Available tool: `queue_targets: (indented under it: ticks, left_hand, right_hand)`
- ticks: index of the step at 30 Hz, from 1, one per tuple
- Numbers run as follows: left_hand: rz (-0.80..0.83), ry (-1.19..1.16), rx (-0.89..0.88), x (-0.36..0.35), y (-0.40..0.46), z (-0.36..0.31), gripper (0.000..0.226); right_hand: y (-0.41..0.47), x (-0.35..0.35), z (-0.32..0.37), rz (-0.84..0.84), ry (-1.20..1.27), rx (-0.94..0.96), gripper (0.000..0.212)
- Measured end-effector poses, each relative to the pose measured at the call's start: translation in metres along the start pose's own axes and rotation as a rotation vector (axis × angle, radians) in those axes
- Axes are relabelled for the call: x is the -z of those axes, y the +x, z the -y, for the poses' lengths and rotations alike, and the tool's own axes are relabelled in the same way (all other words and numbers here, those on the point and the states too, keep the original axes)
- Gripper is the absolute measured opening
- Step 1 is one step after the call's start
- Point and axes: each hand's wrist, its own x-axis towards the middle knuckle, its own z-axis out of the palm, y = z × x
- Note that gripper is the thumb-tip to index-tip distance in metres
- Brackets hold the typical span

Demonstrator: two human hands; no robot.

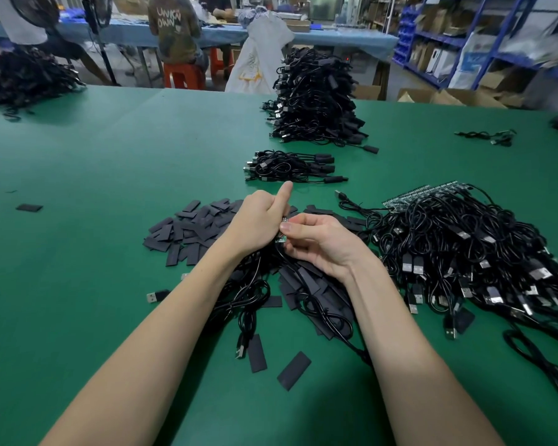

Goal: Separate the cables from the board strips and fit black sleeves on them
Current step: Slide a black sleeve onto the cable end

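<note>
Two hands met above the sleeve pile: the left hand [261,220] clenched, thumb raised, the right hand [319,244] pinching a small circuit board [281,237].

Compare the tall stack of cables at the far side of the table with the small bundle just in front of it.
The tall stack rises many layers high; the small bundle lies low and flat. The tall stack is wider at its base; the small bundle covers less of the green table. The small bundle sits nearer the hands. Both hold black cables with plugs facing left and black sleeved ends toward the right.
</note>
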Motion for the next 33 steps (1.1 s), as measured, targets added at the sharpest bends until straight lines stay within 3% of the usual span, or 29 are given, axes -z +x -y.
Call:
queue_targets:
  ticks: [8,12,14,17,20,33]
  left_hand:
    - [0.013,-0.052,0.027,0.001,0.001,0.006,0.065]
    - [-0.081,0.126,0.024,0.007,0.005,0.007,0.069]
    - [-0.09,0.176,-0.001,0.008,0.007,0.007,0.07]
    - [-0.07,0.237,-0.017,0.005,0.005,0.004,0.072]
    - [-0.073,0.272,-0.008,0.002,0.002,0.002,0.072]
    - [0.032,-0.094,-0.021,0.008,-0.001,0.003,0.067]
  right_hand:
    - [0.002,0.0,-0.001,-0.012,-0.004,0.003,0.017]
    - [0.001,0.002,0.008,-0.057,-0.184,0.004,0.007]
    - [0.001,0.001,0.009,-0.111,-0.227,0.016,0.017]
    - [0.001,0.001,0.005,-0.16,-0.217,-0.001,0.018]
    - [-0.001,0.0,0.004,-0.107,-0.168,-0.05,0.013]
    - [0.001,-0.003,0.001,0.027,0.019,-0.068,0.017]
